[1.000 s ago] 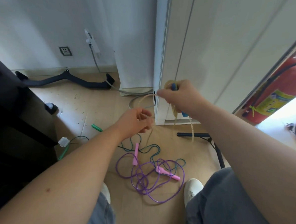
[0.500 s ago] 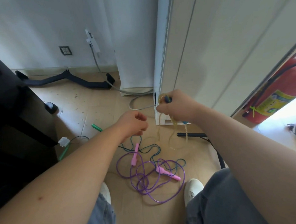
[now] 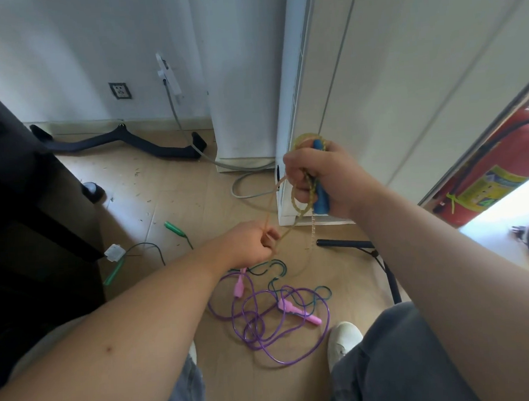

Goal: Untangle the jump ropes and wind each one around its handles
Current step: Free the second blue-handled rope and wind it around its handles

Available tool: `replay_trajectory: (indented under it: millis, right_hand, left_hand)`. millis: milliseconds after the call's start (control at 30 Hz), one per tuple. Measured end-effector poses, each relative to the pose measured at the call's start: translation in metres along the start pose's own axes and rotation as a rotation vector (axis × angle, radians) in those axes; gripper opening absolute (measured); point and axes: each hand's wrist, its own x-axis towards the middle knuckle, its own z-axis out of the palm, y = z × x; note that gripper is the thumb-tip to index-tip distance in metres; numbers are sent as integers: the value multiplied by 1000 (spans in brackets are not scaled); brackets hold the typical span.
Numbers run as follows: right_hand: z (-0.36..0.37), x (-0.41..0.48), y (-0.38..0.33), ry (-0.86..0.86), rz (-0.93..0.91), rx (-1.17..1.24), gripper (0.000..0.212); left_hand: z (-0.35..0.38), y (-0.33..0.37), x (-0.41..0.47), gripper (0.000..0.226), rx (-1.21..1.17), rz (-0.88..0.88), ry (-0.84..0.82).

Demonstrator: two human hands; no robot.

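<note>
No legible text; yellow label (image 3: 488, 191) on fire extinguisher (image 3: 528, 156) too blurred to read.

I was looking into a corner of what read as an office or workroom rather than a home. A red fire extinguisher (image 3: 496, 167) stood at the right edge. A wall socket (image 3: 120, 90) sat low on the plain white wall, beside tall white cabinet panels (image 3: 403, 67). The tan floor (image 3: 151, 188) was speckled with debris, and a black stand foot (image 3: 161, 152) lay near the skirting.
</note>
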Motion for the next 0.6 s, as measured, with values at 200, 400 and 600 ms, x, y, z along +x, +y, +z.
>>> replay_trajectory:
  millis: [200,400,600]
  right_hand:
    - [-18,-2,8,244,69,-995,27]
    - [-36,7,23,270,120,-1236,27]
    - [-19,11,32,25,124,-1330,40]
  left_hand:
    - [-16,5,-6,36,197,223,209]
    - [-24,18,-14,13,159,466,445]
    - [-27,31,-17,45,-185,369,627]
